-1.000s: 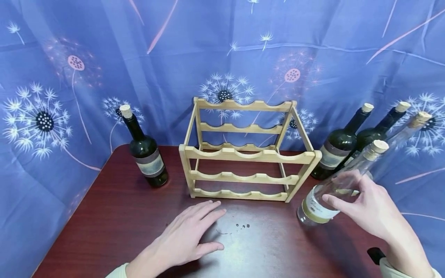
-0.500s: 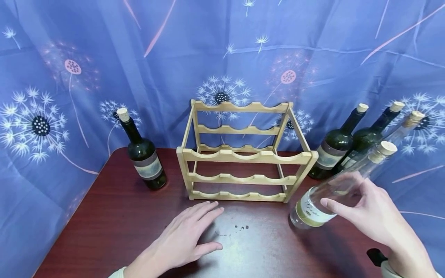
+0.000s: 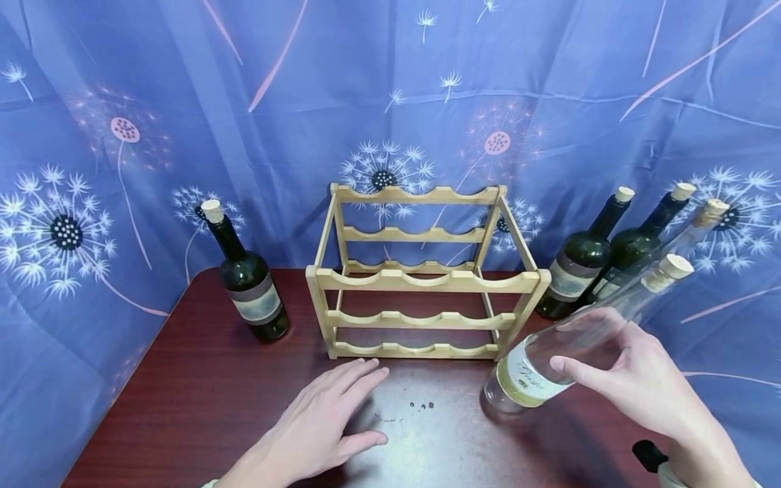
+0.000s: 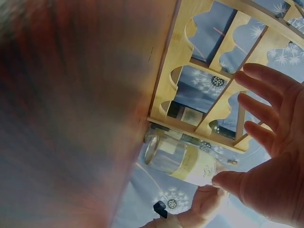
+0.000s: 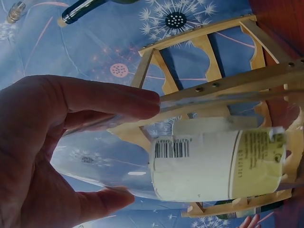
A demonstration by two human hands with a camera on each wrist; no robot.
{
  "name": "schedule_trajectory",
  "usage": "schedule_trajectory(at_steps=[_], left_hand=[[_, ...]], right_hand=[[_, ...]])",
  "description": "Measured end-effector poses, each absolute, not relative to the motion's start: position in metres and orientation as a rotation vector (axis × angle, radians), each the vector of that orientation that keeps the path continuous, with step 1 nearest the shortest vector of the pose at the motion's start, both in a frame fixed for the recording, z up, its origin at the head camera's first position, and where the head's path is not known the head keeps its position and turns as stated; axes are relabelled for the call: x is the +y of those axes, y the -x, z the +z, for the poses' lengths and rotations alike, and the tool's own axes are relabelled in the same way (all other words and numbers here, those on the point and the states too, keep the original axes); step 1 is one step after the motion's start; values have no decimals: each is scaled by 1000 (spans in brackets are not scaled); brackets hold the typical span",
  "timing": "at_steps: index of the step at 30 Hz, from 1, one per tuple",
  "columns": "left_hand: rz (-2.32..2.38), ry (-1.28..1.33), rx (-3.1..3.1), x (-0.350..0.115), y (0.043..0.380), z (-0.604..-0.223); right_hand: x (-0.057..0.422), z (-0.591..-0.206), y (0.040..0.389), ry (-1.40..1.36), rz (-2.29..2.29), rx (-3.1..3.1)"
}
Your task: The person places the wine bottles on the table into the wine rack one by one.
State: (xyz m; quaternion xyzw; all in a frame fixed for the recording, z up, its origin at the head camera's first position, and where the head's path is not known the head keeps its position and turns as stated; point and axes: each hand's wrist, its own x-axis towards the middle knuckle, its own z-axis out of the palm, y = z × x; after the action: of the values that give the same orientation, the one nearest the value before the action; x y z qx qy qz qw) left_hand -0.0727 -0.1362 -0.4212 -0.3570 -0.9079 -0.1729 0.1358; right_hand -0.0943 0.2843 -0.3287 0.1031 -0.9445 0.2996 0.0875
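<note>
In the head view my right hand (image 3: 637, 386) grips a clear glass wine bottle (image 3: 527, 376) around its upper body. The bottle is corked and tilted, its base toward the left and its neck to the upper right. Its white and gold label (image 5: 194, 166) faces the right wrist camera, barcode showing. The bottle's base is low near the table; whether it touches is unclear. My left hand (image 3: 323, 420) is just above or on the table, fingers extended and thumb apart, holding nothing. Beyond it stands a wooden wine rack (image 3: 427, 281) with scalloped rails and no bottles in it.
A dark green corked bottle (image 3: 253, 298) stands left of the rack. Right of the rack are two more dark bottles, one (image 3: 576, 264) nearer the rack, and another clear bottle (image 3: 702, 227). A blue dandelion-print cloth (image 3: 274, 135) hangs behind the reddish-brown table (image 3: 183, 393).
My right hand has carried the clear bottle to the left, and its base is now closer to the rack's front right corner. The left hand has stayed nearly still. The head view has shifted slightly.
</note>
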Motion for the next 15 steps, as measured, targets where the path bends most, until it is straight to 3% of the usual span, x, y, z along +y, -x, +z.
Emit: schedule_trajectory(at_steps=[15], left_hand=[[-493, 1014, -2647, -136, 72, -419]], right_hand=[[273, -337, 94, -417, 1069, -2733]])
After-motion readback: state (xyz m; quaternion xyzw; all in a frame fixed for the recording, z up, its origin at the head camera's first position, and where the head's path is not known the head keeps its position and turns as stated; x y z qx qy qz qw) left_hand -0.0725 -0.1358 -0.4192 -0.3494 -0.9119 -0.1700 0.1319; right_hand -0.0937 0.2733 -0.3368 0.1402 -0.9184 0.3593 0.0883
